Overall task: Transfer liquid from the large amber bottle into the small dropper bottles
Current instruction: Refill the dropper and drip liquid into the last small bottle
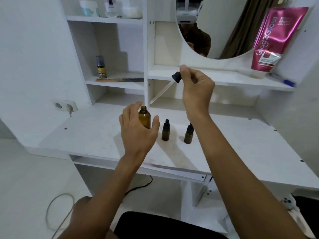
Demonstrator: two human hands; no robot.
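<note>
We identify the large amber bottle (144,119) as smooth, glossy brown glass. The small dropper bottles (165,134) (187,138) share that finish, with matt black caps. The dropper (176,77) pairs a clear glass pipette with a matt black bulb. The tabletop (241,144) is matt white board; the pink pouch (279,37) is shiny foil.

On the table (241,144) before me the large bottle (144,119) stands leftmost, my left hand (136,133) round it. The middle dropper bottle (166,131) is just right of it, the right dropper bottle (188,136) beyond. My right hand (196,90) holds the dropper (164,91) above them.
</note>
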